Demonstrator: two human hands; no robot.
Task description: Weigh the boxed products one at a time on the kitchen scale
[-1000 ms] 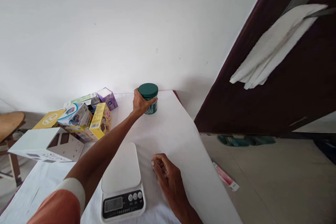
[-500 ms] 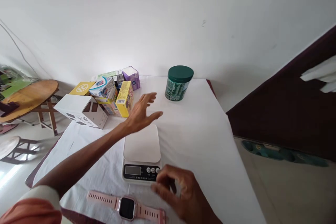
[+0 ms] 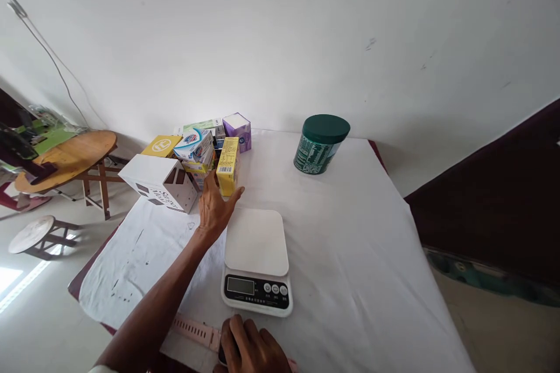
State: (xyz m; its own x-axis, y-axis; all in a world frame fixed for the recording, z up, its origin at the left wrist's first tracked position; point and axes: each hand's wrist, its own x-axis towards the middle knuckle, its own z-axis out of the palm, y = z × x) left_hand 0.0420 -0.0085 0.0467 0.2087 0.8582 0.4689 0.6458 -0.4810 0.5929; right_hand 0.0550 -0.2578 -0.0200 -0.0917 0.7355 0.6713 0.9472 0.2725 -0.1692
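Note:
My left hand [image 3: 214,208] reaches in among the small cartons, fingers stretched out and thumb spread. It is nearest to an upright yellow box [image 3: 228,167], with its thumb in front of the box's lower part. I cannot see anything held in it. At the front edge my right hand [image 3: 254,347] lies over a smartwatch with a pink strap [image 3: 196,331], fingers curled down around the watch body and hiding most of it. A white kitchen scale [image 3: 256,243] with a blank display sits between my hands, nothing on its plate.
A white box [image 3: 153,172], a yellow carton [image 3: 161,145], a blue-and-white box [image 3: 192,144] and a purple box [image 3: 237,128] cluster at back left. A green-lidded canister [image 3: 321,143] stands near the wall. A round stool [image 3: 32,236] is on the floor.
My left hand has moved left and down from beside the cartons to in front of them. My right hand has dropped from above the scale's front edge onto the smartwatch. The view has shifted left.

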